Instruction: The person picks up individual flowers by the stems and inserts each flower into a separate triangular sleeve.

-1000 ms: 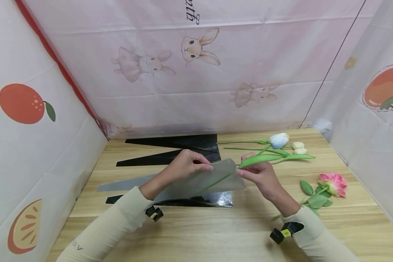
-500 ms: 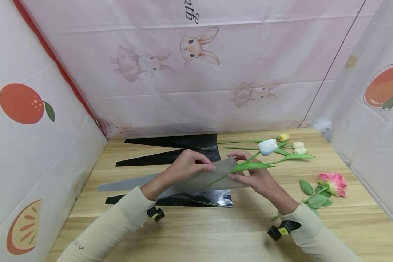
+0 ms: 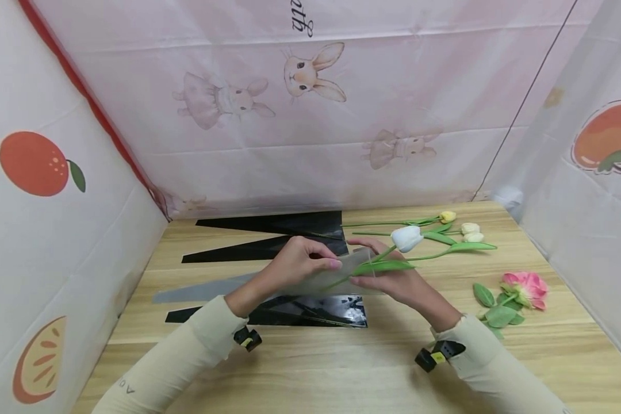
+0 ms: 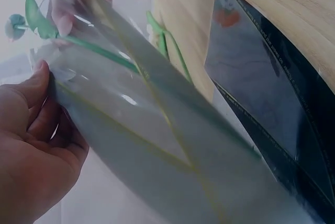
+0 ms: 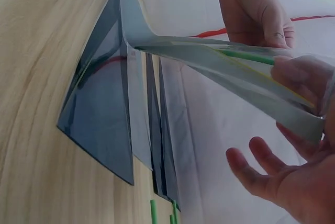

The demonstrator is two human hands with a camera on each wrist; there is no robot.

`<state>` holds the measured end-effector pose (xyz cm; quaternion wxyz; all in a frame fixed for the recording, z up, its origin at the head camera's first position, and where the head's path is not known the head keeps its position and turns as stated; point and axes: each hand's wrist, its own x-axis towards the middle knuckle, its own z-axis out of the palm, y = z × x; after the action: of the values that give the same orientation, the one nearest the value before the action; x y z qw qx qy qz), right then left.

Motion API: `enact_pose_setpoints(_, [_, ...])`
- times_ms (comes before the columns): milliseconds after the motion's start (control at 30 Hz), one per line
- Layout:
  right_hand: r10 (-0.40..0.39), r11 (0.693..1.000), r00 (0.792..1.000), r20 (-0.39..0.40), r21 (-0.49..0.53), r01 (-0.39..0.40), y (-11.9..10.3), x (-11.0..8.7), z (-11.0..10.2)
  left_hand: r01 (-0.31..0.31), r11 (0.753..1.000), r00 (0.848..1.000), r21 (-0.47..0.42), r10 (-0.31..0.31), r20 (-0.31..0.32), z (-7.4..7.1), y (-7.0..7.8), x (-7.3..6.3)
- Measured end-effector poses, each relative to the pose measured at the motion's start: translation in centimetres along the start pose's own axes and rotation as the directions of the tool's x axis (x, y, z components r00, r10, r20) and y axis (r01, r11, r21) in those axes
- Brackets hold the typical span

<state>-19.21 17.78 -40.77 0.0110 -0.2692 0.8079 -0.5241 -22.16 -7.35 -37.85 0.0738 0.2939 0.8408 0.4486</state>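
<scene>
My left hand pinches the open mouth's upper edge of a translucent grey flower sleeve, lifted off the table at its wide end. A white tulip with green leaves lies tilted at that mouth, its head outside. Its green stem runs down inside the film in the left wrist view. My right hand holds the tulip near the leaf base. In the right wrist view, its thumb lies by the stem while other fingers spread below the sleeve. Part of the stem is hidden by the thumb.
Black sleeves lie flat behind and another black sleeve lies in front. Right of them are a yellow tulip, cream tulips and a pink rose on the wooden table. Printed cloth walls surround it.
My right hand has moved left with the white tulip, sliding its stem farther into the grey sleeve. The flower head has shifted left, uncovering the yellow tulip. My left hand has stayed nearly still.
</scene>
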Motion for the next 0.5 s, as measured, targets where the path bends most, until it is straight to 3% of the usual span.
enact_pose_setpoints(500, [0.17, 0.985, 0.984, 0.059, 0.03, -0.172, -0.3, 1.6, 0.6, -0.018, 0.999, 1.0, 0.043, 0.018, -0.012, 0.1, -0.1, 0.1])
